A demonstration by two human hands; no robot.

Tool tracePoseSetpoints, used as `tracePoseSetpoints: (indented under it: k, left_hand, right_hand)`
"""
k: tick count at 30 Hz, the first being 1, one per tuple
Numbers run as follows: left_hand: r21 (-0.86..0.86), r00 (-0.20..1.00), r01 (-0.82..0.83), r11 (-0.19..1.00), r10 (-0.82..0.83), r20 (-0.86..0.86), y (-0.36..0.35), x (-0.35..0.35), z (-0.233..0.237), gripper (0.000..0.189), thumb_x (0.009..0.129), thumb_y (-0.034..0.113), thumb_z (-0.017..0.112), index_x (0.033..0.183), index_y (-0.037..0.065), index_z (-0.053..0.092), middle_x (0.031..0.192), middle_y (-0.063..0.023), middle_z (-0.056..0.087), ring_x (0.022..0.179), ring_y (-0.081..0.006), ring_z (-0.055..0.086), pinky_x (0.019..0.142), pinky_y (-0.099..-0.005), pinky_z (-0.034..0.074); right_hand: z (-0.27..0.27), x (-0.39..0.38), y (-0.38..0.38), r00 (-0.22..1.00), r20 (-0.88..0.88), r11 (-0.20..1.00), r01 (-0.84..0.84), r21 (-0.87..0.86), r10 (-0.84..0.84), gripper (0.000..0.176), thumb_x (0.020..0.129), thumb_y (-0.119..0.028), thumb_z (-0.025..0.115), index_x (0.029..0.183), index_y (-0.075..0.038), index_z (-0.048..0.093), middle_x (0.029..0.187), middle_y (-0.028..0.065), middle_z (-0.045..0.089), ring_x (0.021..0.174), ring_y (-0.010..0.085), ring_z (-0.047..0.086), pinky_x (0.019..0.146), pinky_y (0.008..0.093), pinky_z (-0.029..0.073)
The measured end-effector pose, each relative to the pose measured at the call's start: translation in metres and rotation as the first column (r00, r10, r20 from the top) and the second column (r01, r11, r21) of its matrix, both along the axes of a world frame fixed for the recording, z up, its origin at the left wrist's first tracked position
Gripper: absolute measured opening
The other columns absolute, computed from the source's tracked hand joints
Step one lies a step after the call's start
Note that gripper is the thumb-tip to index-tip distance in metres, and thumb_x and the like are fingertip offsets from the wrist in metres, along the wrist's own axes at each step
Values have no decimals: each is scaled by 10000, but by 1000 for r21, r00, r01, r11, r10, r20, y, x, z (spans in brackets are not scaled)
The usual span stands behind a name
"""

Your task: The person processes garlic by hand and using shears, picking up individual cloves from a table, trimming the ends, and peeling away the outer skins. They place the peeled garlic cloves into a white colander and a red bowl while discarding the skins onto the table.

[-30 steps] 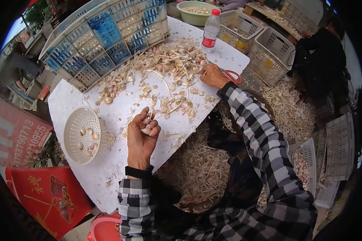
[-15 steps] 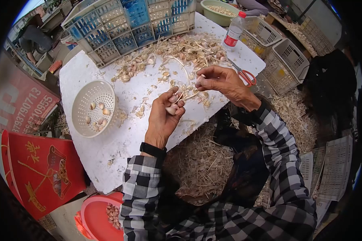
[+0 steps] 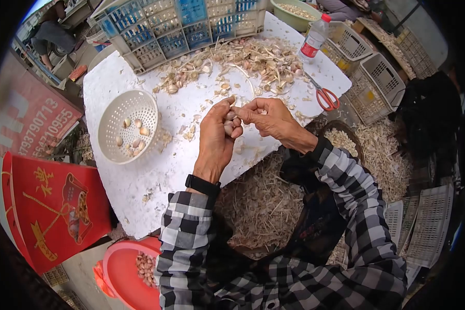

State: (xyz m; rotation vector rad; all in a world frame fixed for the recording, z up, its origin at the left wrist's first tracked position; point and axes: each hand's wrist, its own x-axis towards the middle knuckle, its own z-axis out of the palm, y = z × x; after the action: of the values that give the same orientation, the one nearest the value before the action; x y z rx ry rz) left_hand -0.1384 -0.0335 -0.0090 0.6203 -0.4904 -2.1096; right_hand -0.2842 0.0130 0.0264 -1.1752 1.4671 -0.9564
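1. Head view, change: the right hand (image 3: 279,124), apart from the left hand (image 3: 214,137) half a second ago, now meets it over the white table (image 3: 139,212), so the work has become two-handed.
2. Head view, fingers: the left ones are closed around several garlic cloves (image 3: 232,124), held up in front of the person above the table's near edge. The right ones are curled around what looks like a pale clove (image 3: 262,110), thumb and forefinger pressed together; I cannot tell whether their tips grip anything.
3. Head view, materials: the cloves are smooth, plump and pinkish. Behind them spreads a heap of garlic (image 3: 253,59), papery and tangled with dry stalks. A round plastic colander (image 3: 134,111), pierced with small holes, stands at the left with a few cloves inside; red-handled scissors (image 3: 327,99) lie at the right.
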Motion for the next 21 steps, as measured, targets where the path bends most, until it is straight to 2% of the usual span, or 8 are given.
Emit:
tracePoseSetpoints:
  k: [5,7,10,13,14,17,19,21]
  left_hand:
    - [-45,994,-75,996,78,79,2,0,3,274,946,120,442,1166,-44,431,764,-44,477,589,-100,431,444,-205,346]
    - [105,999,-37,994,39,-20,0,2,0,268,944,105,445,1173,-33,421,784,-51,484,577,-103,418,432,-204,335]
    - [118,997,6,993,3,-74,-1,3,3,239,938,89,466,1152,-14,432,798,-54,485,570,-103,405,419,-203,321]
    - [174,963,-4,985,51,-265,-13,20,-4,220,942,107,446,1123,-17,450,802,-49,497,576,-104,429,421,-209,327]
    - [164,965,-20,986,62,-256,-17,27,-1,220,942,107,446,1123,-17,450,802,-49,497,576,-104,429,421,-209,327]
    - [-46,924,-374,926,369,-99,-32,66,16,197,923,90,509,1102,13,476,788,-40,475,589,-107,415,439,-221,334]
    - [-234,771,-595,769,628,102,-43,93,19,234,910,124,520,1106,-3,524,813,-53,532,641,-122,477,546,-253,427]
    - [-427,585,-640,638,766,267,-58,119,3,220,856,132,539,1047,27,574,814,-37,574,686,-107,533,595,-244,454]
  right_hand:
    - [3,7,2,998,-66,1000,6,-4,-6,302,873,-310,647,867,-8,643,724,28,625,557,33,436,461,214,339]
    - [0,9,1,972,-236,974,-45,-223,-9,286,884,-292,628,846,-10,648,729,38,638,609,60,487,558,240,409]
    - [-1,8,1,975,-214,961,2,-275,-63,286,895,-289,610,859,-7,637,741,42,644,669,83,521,639,264,435]
    - [2,-18,-7,972,-63,958,210,-193,-226,281,903,-289,596,871,-10,610,745,19,612,613,62,463,573,246,402]
    - [-1,-27,-8,969,-54,927,213,-308,-240,278,903,-289,596,841,-19,613,711,-1,577,545,47,407,496,242,363]
    - [-3,-45,-5,947,-316,998,49,-50,-62,313,874,-307,626,818,0,612,709,25,588,575,73,477,530,244,399]
    - [-16,-48,-3,891,-453,1000,-27,10,29,310,867,-300,629,861,10,611,725,36,594,612,88,514,558,247,418]
    - [-20,-46,4,857,-509,997,-77,15,74,331,868,-264,608,1033,21,578,812,79,601,714,132,566,611,254,436]
